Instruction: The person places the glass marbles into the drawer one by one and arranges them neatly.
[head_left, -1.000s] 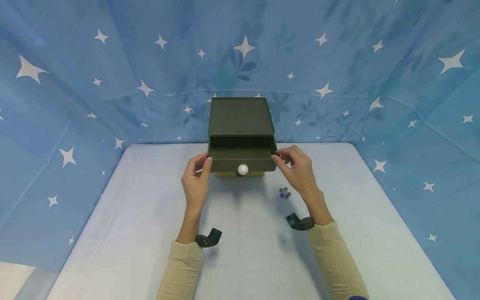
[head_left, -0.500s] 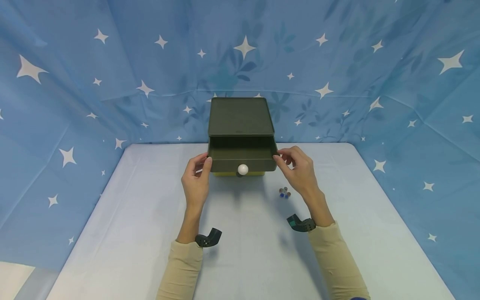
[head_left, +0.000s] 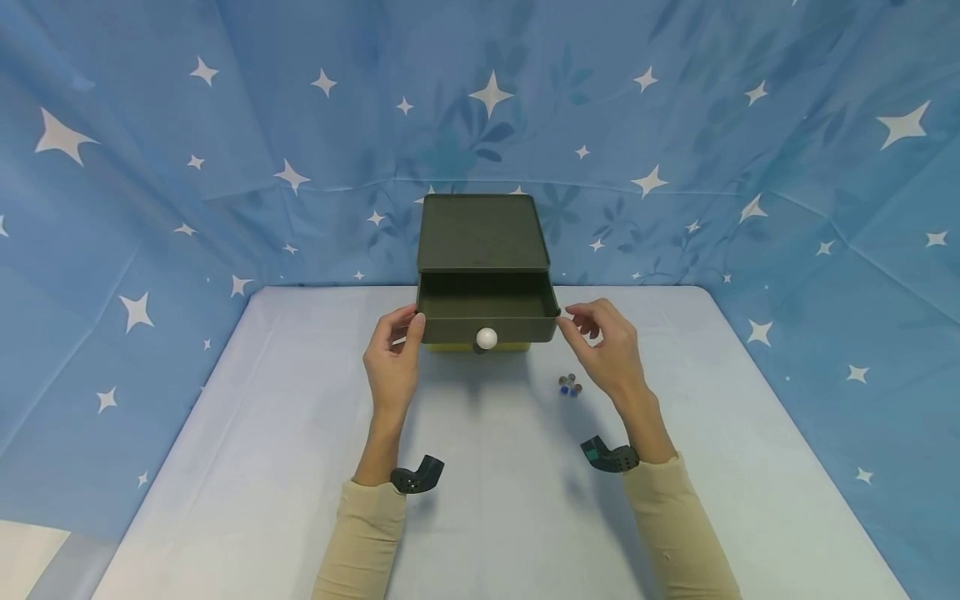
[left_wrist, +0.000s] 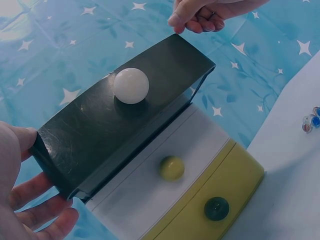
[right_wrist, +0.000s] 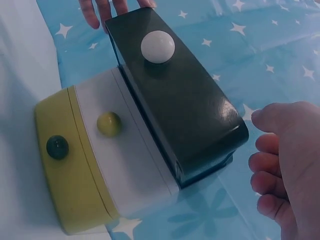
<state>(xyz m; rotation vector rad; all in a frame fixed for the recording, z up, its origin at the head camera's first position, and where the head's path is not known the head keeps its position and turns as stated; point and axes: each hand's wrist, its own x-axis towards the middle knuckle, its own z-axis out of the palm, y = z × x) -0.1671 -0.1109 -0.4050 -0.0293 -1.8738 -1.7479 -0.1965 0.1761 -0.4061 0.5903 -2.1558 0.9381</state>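
A small chest of drawers (head_left: 483, 233) stands at the back of the table, its dark green top drawer (head_left: 450, 331) pulled out, bare inside, with a white round knob (head_left: 487, 338). My left hand (head_left: 393, 358) holds the drawer's left front corner, thumb at the front edge and fingers along the side, as the left wrist view shows too. Beside the right front corner is my right hand (head_left: 611, 350), its fingers loosely curled around nothing. In the right wrist view a gap separates this right hand (right_wrist: 295, 165) from the drawer (right_wrist: 195, 105).
Below lie a shut white drawer (left_wrist: 150, 185) with a yellow knob and a yellow drawer (left_wrist: 245, 170) with a green knob. Several small glass marbles (head_left: 570, 385) rest on the white table (head_left: 480, 500) at front right. A blue star-patterned cloth (head_left: 300, 125) hangs behind.
My right hand has come off the drawer's right front corner, shifting slightly right and toward me. The left hand and the drawer stay in place.
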